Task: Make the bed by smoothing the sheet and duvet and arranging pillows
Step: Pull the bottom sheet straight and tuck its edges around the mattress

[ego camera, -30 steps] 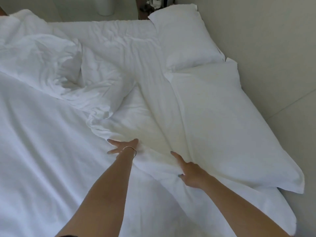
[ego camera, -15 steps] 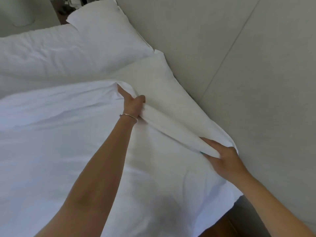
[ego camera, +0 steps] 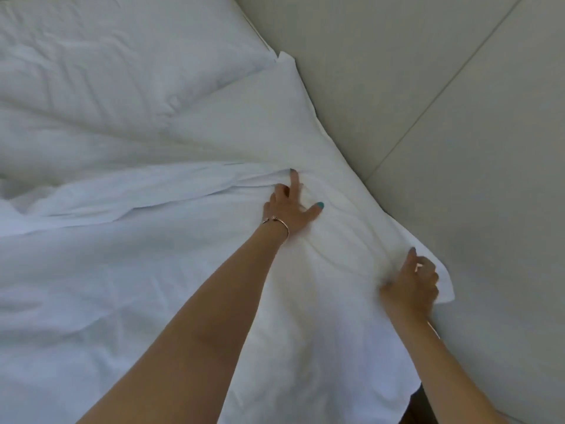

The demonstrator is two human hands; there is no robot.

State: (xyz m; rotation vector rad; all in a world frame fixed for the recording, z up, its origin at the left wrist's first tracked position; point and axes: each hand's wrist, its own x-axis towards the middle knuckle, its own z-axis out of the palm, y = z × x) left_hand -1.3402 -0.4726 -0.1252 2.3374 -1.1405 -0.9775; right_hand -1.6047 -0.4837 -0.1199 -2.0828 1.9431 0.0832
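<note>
Nearest the camera, two bare forearms reach out over a bed covered in white linen. The duvet spreads across the lower left and middle, rumpled with soft creases, and its upper edge runs as a folded ridge from the far left toward the middle. The right hand sits at the bed's right edge, fingers curled around the corner of the white cloth there, gripping it just beside the wall. The left hand, with a thin bracelet at the wrist, lies on the fabric with forefinger and thumb stretched out and the other fingers bent against the fold; whether they pinch it is hard to tell. Beyond the hands a flat pillow lies along the wall, and farther still a second pillow fills the upper left, creased. A pale panelled wall with thin seams borders the bed on the right.
</note>
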